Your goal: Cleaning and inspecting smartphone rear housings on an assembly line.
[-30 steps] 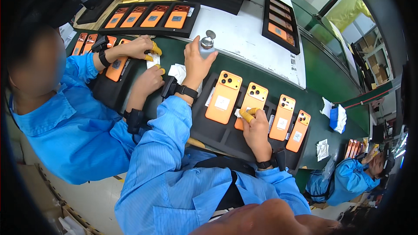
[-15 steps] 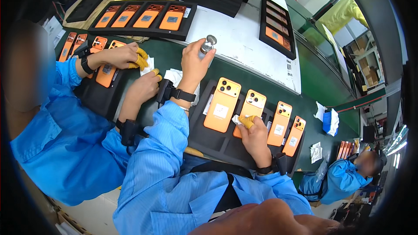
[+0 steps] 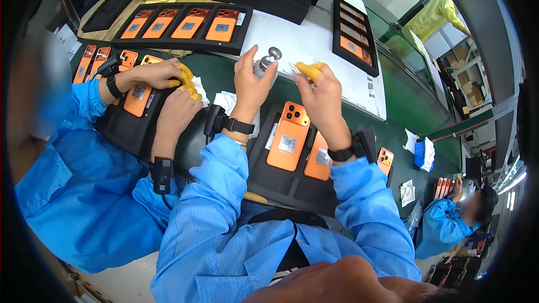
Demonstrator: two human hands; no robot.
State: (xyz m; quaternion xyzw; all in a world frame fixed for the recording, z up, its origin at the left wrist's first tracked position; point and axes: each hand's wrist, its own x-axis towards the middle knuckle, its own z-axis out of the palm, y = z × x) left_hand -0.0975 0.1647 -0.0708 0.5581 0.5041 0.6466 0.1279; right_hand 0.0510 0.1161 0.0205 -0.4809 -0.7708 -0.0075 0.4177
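A small dispenser bottle [image 3: 268, 63] with a raised metal lid stands at the edge of the white board. My left hand [image 3: 252, 84] is around it, fingers apart and the thumb close to its front. Just right of the bottle, my right hand [image 3: 324, 98], with yellow finger cots, pinches a white wipe [image 3: 293, 68]. Below my hands, a black tray [image 3: 259, 171] holds orange phones, camera side up. The leftmost phone [image 3: 288, 137] shows fully, while my right forearm partly covers the second phone [image 3: 319, 158]. A phone [image 3: 385, 159] shows at the right end.
At my left, a co-worker's hands [image 3: 178, 104] hold a white cloth beside more phones. Black trays with phones lie at the back left [image 3: 241, 36] and back right [image 3: 359, 62]. Crumpled wipes [image 3: 407, 192] and a blue packet [image 3: 421, 154] sit at the right.
My right hand has lifted off the second phone and moved up and left with the wipe, near the bottle. My left fingers have spread from around the bottle.
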